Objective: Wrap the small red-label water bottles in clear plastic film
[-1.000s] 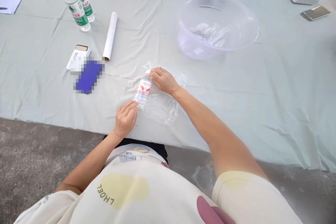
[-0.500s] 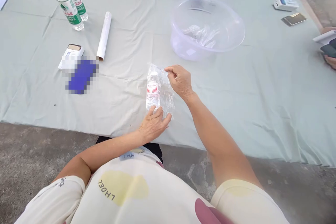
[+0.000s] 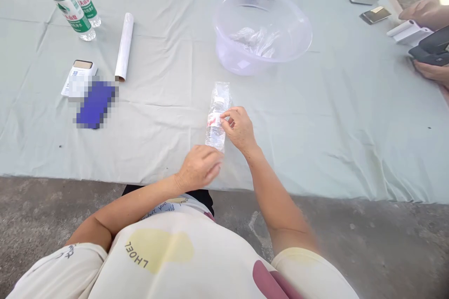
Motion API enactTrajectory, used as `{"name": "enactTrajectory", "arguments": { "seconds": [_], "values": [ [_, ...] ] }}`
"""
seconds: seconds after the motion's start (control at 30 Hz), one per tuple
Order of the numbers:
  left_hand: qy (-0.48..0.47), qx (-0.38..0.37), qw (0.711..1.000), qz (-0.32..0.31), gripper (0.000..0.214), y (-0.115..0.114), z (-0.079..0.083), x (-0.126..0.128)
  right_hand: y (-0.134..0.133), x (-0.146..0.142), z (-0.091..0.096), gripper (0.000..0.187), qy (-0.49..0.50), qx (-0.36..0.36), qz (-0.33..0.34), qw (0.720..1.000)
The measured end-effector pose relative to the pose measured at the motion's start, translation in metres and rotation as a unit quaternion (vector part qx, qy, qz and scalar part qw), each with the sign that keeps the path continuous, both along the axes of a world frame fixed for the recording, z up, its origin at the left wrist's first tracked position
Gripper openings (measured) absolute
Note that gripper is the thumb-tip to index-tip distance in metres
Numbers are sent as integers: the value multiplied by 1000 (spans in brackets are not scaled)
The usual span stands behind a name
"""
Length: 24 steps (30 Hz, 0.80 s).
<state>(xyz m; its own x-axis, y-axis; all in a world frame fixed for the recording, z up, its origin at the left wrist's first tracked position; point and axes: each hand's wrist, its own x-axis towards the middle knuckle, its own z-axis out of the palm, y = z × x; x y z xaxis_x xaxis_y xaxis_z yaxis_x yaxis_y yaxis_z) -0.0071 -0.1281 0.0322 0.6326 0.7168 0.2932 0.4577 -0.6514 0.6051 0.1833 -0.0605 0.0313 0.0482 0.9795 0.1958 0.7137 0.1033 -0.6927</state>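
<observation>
A small clear plastic bottle [image 3: 214, 138] with a white cap and a red-and-white label lies on the cloth, cap pointing away from me. Clear plastic film [image 3: 222, 88] covers it and sticks out past the cap. My right hand [image 3: 240, 128] is at the bottle's right side, thumb and forefinger pinched on the film beside the label. At the bottle's base, my left hand [image 3: 199, 168] has its fingers curled and closed at the film's near edge. Its fingertips are slightly blurred.
Beyond the bottle stands a translucent basin [image 3: 235, 63] with crumpled film inside. To the left are a film roll [image 3: 125, 46], two large water bottles [image 3: 75, 16], a white device [image 3: 79, 74] and a blurred blue object [image 3: 96, 105]. Other people's hands [image 3: 433, 72] hold things at the right.
The film has been folded from the right over the bottle. My right hand has come nearer and down to the bottle's side. My left hand's spread fingers have closed. The view has shifted slightly.
</observation>
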Motion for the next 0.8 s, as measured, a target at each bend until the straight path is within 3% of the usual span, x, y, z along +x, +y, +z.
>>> {"name": "enactTrajectory", "arguments": {
  "seconds": [0.07, 0.13, 0.23, 0.33, 0.47, 0.6, 0.7, 0.8],
  "values": [
    [26, -60, 987, 145, 25, 13, -2, -6, -12, 5, -4, 15, 62, -29, -62, 996],
    [78, -90, 971, 209, 28, 29, -5, -2, -21, 3, -6, 20, 119, -60, -105, 985],
    [134, -94, 967, 198, 38, 47, -9, 14, -27, -7, -5, 31, 154, -91, -139, 974],
    [127, -108, 965, 201, 39, 49, -12, 29, -33, -20, -6, 30, 168, -95, -177, 965],
    [22, -180, 953, 243, 40, 35, -6, 31, -47, -42, -14, 28, 279, -95, -199, 934],
    [-124, -276, 920, 249, 52, 22, 12, 16, -61, -68, -16, 32, 378, -55, -188, 905],
    [-229, -326, 888, 230, 52, 23, 27, -6, -64, -78, -2, 30, 382, -38, -149, 912],
    [-334, -416, 820, 209, 53, 32, 38, -36, -58, -71, 25, 20, 336, -21, -105, 936]
  ]
}}
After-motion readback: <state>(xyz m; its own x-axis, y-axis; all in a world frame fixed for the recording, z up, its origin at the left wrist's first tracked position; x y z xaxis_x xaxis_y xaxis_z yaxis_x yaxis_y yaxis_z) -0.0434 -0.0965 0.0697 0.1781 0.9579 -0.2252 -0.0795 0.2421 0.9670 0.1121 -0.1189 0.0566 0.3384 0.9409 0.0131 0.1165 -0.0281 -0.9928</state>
